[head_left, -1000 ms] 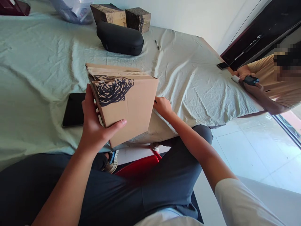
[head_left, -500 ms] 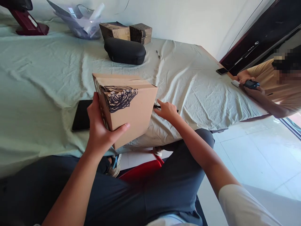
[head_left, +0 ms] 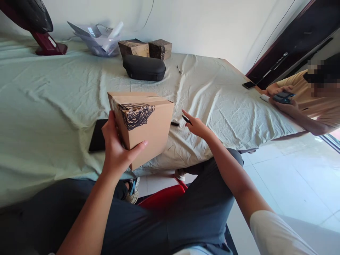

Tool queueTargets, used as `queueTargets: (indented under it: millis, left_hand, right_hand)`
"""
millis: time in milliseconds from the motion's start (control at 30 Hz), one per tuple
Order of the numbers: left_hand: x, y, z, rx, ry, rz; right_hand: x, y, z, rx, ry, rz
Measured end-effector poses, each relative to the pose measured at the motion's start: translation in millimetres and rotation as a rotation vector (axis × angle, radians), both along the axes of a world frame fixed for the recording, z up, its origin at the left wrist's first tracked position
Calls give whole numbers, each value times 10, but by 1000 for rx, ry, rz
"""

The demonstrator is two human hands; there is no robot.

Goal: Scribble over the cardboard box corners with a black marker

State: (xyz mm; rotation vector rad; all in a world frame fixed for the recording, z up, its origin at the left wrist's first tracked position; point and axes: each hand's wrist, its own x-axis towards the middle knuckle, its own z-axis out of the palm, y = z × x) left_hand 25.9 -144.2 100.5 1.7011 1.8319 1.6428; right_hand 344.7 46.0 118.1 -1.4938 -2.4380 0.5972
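A brown cardboard box (head_left: 152, 134) tilts at the table's front edge, black scribble covering one upper corner. My left hand (head_left: 119, 148) is closed on the box's left side, thumb across the front face. To the right of the box, my right hand (head_left: 196, 125) holds a black marker pen (head_left: 186, 119), its index finger stretched out. A black pen cap (head_left: 174, 124) lies on the cloth between that hand and the box. Partly behind my left hand is a black tablet or phone (head_left: 97, 136), lying flat.
Farther back stand a black case (head_left: 145, 68), two small scribbled boxes (head_left: 160, 49) and a clear plastic basket (head_left: 103, 46). A pen (head_left: 179, 69) and a phone (head_left: 249, 85) lie on the cloth (head_left: 66, 95). At right, another person (head_left: 316, 106) holds a dark device (head_left: 283, 97).
My right hand has drawn slightly right, the marker now off the table in its fingers and the cap left lying. My left hand still grips the box. The view has tilted up slightly.
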Motion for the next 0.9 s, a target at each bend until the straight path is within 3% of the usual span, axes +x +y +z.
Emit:
queueTargets:
  millis: [133,267,400,533,633,800,900]
  left_hand:
    - [34,-1,23,4,-16,3]
    - [80,-3,42,13,-27,3]
    - [192,4,-53,10,-95,25]
    - [390,10,-178,12,-225,40]
    - [481,2,-183,102,-127,66]
    - [383,-13,-97,256,226,109]
    - [250,-4,-72,245,288,88]
  right_hand:
    - [-66,-21,24,-146,451,-51]
    - [-188,-108,173,-376,939,148]
    - [-352,-365,546,-200,1186,297]
    - [-579,-712,952,19,1287,409]
    - [-724,-933,1114,34,1234,430]
    - [-747,-1084,1082,-16,1243,402]
    - [-663,-1043,1041,-11,1259,411]
